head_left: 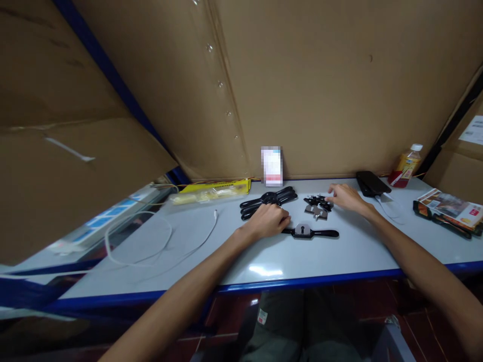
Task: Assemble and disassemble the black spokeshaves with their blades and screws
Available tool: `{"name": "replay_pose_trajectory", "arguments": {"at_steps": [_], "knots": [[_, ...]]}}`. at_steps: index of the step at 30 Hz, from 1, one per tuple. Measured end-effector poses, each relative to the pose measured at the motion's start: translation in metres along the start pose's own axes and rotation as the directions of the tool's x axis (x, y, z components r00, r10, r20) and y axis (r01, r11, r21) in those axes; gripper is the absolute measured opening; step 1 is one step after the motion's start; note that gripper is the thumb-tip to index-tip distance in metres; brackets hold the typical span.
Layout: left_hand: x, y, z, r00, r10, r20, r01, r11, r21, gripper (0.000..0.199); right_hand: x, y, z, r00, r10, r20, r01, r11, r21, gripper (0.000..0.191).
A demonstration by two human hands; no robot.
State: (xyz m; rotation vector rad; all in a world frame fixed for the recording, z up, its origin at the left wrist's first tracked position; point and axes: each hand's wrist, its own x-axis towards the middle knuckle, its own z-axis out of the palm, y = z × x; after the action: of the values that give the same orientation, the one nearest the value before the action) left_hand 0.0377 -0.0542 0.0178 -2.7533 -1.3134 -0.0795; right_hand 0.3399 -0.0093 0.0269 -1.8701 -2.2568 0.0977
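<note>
A black spokeshave (pixel 303 231) lies across the table with a grey blade on its middle. My left hand (pixel 268 221) is closed around its left handle, which is mostly hidden. Just behind that hand is a stack of black spokeshave bodies (pixel 269 197) with paired handles. To the right, grey blades (pixel 316 211) lie beside a small heap of black metal parts and screws (pixel 318 200). My right hand (pixel 345 197) is at the right edge of this heap, fingers bent down and drawn together; whatever is between the fingertips is too small to make out.
A lit phone (pixel 272 166) leans against the cardboard wall. Yellow packaging (pixel 215 191) and a white cable (pixel 215 215) lie to the left. On the right are a black case (pixel 372 183), a drink bottle (pixel 405 166), a printed packet (pixel 453 207) and a black-and-orange tool (pixel 441 219).
</note>
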Motion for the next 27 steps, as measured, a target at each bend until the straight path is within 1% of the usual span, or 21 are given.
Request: {"name": "replay_pose_trajectory", "arguments": {"at_steps": [2,5,10,16,18,23,25,27], "knots": [[0.0,-0.001,0.001,1.0,0.003,-0.004,-0.003,1.0,-0.005,0.039,0.001,0.001,0.001,1.0,-0.026,-0.009,0.026,1.0,0.005,0.035],[0.001,-0.001,0.002,1.0,0.007,-0.003,-0.007,1.0,0.001,0.039,0.002,0.003,0.002,0.997,-0.074,0.004,0.074,0.997,0.029,0.032],[0.001,-0.001,0.001,1.0,0.001,0.002,-0.001,1.0,0.016,0.039,0.002,0.001,0.0,0.999,-0.004,0.034,0.005,1.0,-0.014,0.019],[0.001,-0.001,0.001,1.0,0.001,0.003,-0.001,1.0,0.008,0.038,-0.002,-0.01,-0.003,0.983,-0.009,0.182,0.017,0.999,-0.041,0.028],[0.0,-0.001,0.001,1.0,0.004,-0.001,-0.004,1.0,0.007,0.038,-0.003,-0.011,-0.003,0.979,-0.016,0.204,0.023,0.999,-0.032,0.027],[0.001,-0.002,0.002,1.0,0.006,-0.002,-0.006,1.0,-0.002,0.037,0.0,-0.009,-0.002,0.968,-0.042,0.248,0.027,0.998,0.065,0.021],[0.001,-0.002,0.002,1.0,0.001,-0.002,-0.001,1.0,-0.005,0.037,0.001,-0.011,-0.002,0.974,-0.067,0.217,0.038,0.991,0.132,0.018],[0.001,-0.002,0.002,1.0,-0.003,-0.002,0.003,1.0,-0.003,0.037,-0.001,-0.016,-0.002,0.983,-0.117,0.142,0.081,0.968,0.238,0.017]]}}
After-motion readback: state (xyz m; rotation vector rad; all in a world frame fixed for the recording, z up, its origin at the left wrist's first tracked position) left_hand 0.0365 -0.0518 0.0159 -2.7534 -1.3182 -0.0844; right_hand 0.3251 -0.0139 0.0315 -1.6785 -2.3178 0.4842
